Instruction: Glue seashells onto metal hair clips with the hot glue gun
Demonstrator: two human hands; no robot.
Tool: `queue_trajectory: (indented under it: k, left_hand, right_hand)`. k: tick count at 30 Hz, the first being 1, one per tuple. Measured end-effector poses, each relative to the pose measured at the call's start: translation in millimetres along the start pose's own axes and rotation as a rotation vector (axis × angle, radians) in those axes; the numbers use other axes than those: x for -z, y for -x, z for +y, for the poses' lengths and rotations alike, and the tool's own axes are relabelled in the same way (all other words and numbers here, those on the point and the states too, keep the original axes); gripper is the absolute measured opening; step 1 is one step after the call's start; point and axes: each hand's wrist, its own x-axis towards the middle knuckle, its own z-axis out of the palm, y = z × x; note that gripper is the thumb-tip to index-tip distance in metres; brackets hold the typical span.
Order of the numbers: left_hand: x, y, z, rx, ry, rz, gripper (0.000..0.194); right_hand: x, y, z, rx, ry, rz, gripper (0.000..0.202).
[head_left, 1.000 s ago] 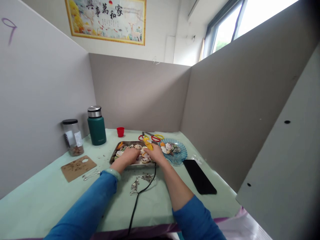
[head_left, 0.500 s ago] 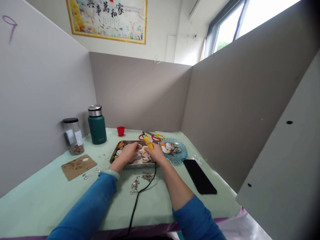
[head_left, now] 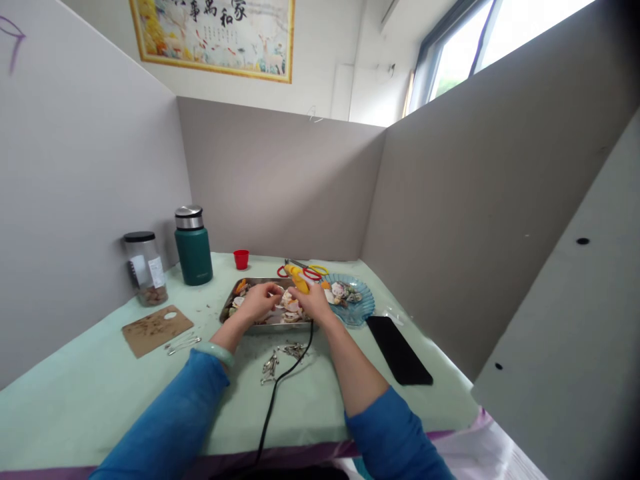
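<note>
A metal tray [head_left: 260, 329] full of shells lies in front of me. Over its middle is my left hand [head_left: 261, 300], its fingers pinched together on something too small to make out. My right hand [head_left: 313, 301] is wrapped round a yellow glue gun [head_left: 297, 278] above the tray's right side. A black cord [head_left: 278, 381] runs from there down to the table's front edge. Pale shells [head_left: 291, 308] show between the two hands.
On the left are a jar [head_left: 145, 270], a green bottle [head_left: 193, 250] and a brown card [head_left: 155, 331]. A red cup [head_left: 241, 259] and scissors [head_left: 315, 272] lie behind. A blue plate [head_left: 367, 303] and black phone [head_left: 400, 351] are right; metal pieces [head_left: 270, 367] lie in front.
The yellow glue gun has tilted and shifted slightly left. My left hand's fingers have moved a little and spread slightly. The whole view has shifted a little.
</note>
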Motion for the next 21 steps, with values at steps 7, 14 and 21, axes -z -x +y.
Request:
queue_trajectory:
  k: [7,14,21]
  left_hand:
    - [-21.9,-5.2,34.4,-0.302,-0.495,-0.268,0.034]
    - [-47.7,-12.8,56.0,-0.211,-0.773,-0.434,0.026]
    - [-22.3,-18.7,34.8,-0.126,-0.862,-0.318,0.025]
  right_hand:
    - [4.3,-3.5,-2.2,-0.073,-0.155,0.261,0.029]
    - [4.3,-3.3,-1.0,-0.057,-0.159,0.319,0.024]
    - [0.9,-4.1,3.5,-0.028,-0.161,0.331,0.022]
